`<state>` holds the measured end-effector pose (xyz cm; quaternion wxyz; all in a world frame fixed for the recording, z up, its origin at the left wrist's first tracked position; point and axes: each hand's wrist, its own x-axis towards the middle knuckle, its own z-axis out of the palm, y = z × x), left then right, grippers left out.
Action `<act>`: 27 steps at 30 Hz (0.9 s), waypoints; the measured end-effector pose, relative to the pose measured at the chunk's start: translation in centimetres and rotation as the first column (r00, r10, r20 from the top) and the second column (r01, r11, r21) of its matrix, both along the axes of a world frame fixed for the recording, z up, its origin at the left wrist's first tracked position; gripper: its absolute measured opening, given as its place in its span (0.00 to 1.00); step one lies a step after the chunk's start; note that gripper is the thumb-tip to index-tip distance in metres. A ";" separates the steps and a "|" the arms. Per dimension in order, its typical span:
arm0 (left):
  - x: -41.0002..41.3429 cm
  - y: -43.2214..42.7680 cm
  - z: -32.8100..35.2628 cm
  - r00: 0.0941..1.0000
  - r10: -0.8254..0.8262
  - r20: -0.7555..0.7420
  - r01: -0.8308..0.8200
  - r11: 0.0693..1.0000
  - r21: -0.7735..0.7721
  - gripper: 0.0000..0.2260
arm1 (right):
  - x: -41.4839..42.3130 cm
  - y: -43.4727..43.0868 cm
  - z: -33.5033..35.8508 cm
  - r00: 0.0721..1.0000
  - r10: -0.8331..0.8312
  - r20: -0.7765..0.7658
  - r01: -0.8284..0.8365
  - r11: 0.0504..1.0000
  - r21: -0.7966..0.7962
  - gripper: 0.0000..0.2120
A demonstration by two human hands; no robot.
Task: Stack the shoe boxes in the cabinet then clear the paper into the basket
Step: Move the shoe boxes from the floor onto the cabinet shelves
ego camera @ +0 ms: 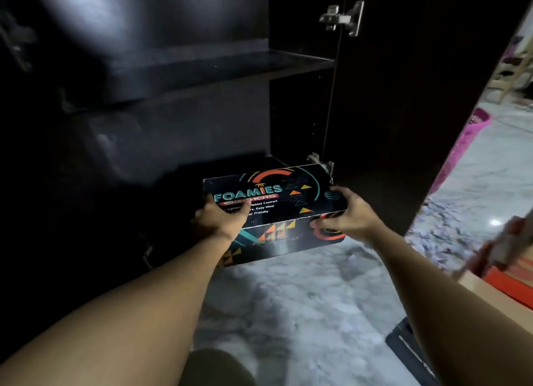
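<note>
Pale mottled stone floor runs up to a dark cabinet, whose door stands open on two metal hinges.

A black shoe box printed with bright arcs, triangles and the word FOAMIES sits at the mouth of the cabinet's bottom compartment. Its far end is just inside and its near end is over the floor. Whether it rests on anything cannot be told. Its lid is on, so what it holds is hidden.

The left hand grips the box's left end, with the thumb lying across the lid. The right hand grips the box's right near corner, fingers curled over the lid edge and down the front wall.

Above the box, a dark shelf crosses the cabinet; the compartments are too dim to read.

Right of the box, beyond the door, a pink slotted basket stands on the floor, its inside hidden from view. Between the basket and the box's right side, a speckled pale patch that may be paper scraps lies on the floor.

Further right of the box, a blurred tan and orange box shows at the frame edge. Nearer than it, a dark box shows partly behind the right forearm.
</note>
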<state>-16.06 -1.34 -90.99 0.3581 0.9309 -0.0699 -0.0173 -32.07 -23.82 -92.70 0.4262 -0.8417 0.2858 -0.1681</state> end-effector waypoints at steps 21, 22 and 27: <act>9.0 6.2 -10.4 0.991 0.108 -0.081 -0.102 0.992 0.080 0.47 | 17.6 4.3 -9.9 0.985 0.153 -0.084 -0.155 0.988 -0.009 0.38; 9.2 6.2 -10.7 0.991 0.109 -0.072 -0.104 0.992 0.072 0.47 | 18.1 4.6 -10.2 0.986 0.144 -0.086 -0.147 0.989 -0.028 0.38; 9.5 6.0 -10.8 0.952 -0.095 0.292 -0.029 0.919 0.393 0.34 | 19.0 7.0 -10.9 0.999 -0.019 0.035 0.024 0.988 -0.155 0.36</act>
